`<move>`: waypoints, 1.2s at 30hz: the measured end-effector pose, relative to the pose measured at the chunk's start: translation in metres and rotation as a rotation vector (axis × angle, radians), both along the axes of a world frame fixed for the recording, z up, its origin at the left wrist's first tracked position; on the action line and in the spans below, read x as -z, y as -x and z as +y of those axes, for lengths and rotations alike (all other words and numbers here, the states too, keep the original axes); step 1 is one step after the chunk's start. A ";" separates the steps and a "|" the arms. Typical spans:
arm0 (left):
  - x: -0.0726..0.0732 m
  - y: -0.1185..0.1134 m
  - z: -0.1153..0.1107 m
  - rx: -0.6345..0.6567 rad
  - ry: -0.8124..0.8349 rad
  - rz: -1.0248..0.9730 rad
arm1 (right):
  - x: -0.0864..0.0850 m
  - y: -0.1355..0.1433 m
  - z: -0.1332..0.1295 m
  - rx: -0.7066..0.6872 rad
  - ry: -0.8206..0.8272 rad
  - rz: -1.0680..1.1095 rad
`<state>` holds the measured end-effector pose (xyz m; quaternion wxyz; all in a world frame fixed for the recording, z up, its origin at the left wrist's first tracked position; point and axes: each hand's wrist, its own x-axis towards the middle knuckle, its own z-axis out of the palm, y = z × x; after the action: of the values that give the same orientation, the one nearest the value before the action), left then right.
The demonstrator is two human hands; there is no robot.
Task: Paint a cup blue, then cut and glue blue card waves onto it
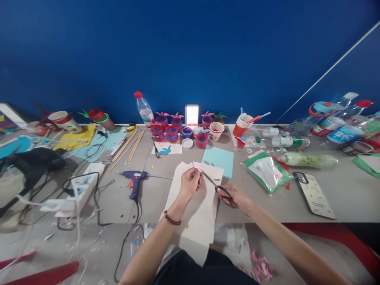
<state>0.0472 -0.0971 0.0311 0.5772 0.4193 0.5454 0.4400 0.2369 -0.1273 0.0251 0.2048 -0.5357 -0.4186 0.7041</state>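
Note:
My right hand (233, 195) grips a pair of black-handled scissors (211, 180), whose blades point up and left. Close to the blade tips, my left hand (190, 181) is closed in a pinch; whatever sits between its fingertips is too small to make out. Both hands are over a large off-white sheet of paper (192, 221) that hangs past the table's front edge. Under its upper right corner lies a light blue sheet (222, 158), with small dark cut shapes near it.
A blue glue gun (135, 180) lies left, its cord running off the front edge. Red and blue cups (172, 134) stand by the wall beside a bottle (145, 111). To the right are a green packet (267, 171), a phone (314, 196) and plastic bottles (291, 141). A power strip (83, 190) sits left.

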 end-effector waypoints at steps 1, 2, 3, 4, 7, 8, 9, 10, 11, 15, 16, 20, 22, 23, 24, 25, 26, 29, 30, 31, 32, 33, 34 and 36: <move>0.001 0.000 0.000 0.005 -0.003 -0.006 | 0.000 0.000 -0.001 0.006 -0.007 0.015; 0.001 0.000 0.000 0.012 -0.007 -0.013 | 0.001 0.000 -0.001 0.011 -0.014 0.032; 0.002 0.001 0.000 0.018 -0.012 -0.020 | 0.001 0.000 -0.001 0.014 -0.020 0.051; 0.002 0.001 0.000 0.025 -0.016 -0.027 | 0.001 -0.001 -0.001 0.015 -0.024 0.068; 0.000 0.004 0.001 0.045 -0.023 -0.051 | -0.001 -0.002 0.000 0.007 -0.028 0.077; -0.001 0.005 0.001 0.052 -0.025 -0.061 | -0.003 -0.003 0.001 0.009 -0.036 0.061; -0.002 0.006 0.001 0.059 -0.028 -0.070 | -0.005 -0.003 0.002 0.012 -0.048 0.041; -0.003 0.007 0.001 0.067 -0.030 -0.079 | -0.007 -0.003 0.003 0.017 -0.062 0.018; -0.004 0.008 0.002 0.077 -0.033 -0.088 | -0.009 -0.002 0.003 0.025 -0.078 -0.002; -0.006 0.011 0.005 0.114 -0.039 -0.122 | -0.018 -0.001 0.007 0.027 -0.117 -0.049; -0.005 0.012 0.006 0.119 -0.039 -0.127 | -0.018 -0.002 0.008 0.021 -0.122 -0.053; -0.001 0.013 0.007 0.126 -0.039 -0.135 | -0.016 -0.006 0.011 0.007 -0.127 -0.044; 0.000 0.013 0.007 0.123 -0.038 -0.137 | -0.014 -0.007 0.012 0.017 -0.121 -0.028; 0.001 0.013 0.007 0.121 -0.038 -0.137 | -0.012 -0.007 0.011 0.026 -0.115 -0.020; 0.001 0.013 0.007 0.118 -0.038 -0.138 | -0.011 -0.006 0.010 0.036 -0.109 -0.012; 0.001 0.012 0.006 0.115 -0.039 -0.139 | -0.010 -0.005 0.009 0.048 -0.103 -0.003; 0.001 0.011 0.006 0.112 -0.039 -0.139 | -0.010 -0.003 0.007 0.058 -0.098 0.006; 0.001 0.008 0.004 0.101 -0.039 -0.140 | -0.008 0.002 0.003 0.075 -0.081 0.028; 0.002 0.007 0.003 0.100 -0.039 -0.141 | -0.007 0.004 0.002 0.075 -0.078 0.033; 0.002 0.007 0.003 0.100 -0.039 -0.141 | -0.007 0.005 0.002 0.075 -0.076 0.036; 0.003 0.007 0.002 0.102 -0.040 -0.142 | -0.007 0.005 0.002 0.072 -0.078 0.039; 0.004 0.007 0.002 0.106 -0.040 -0.142 | -0.007 0.005 0.002 0.067 -0.081 0.038; 0.005 0.008 0.002 0.111 -0.042 -0.143 | -0.007 0.005 0.003 0.063 -0.083 0.036; 0.007 0.010 0.003 0.125 -0.044 -0.146 | -0.008 0.003 0.004 0.051 -0.076 0.034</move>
<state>0.0369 -0.0941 0.0238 0.6324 0.4319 0.4647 0.4445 0.2338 -0.1229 0.0326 0.2500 -0.5258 -0.4278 0.6914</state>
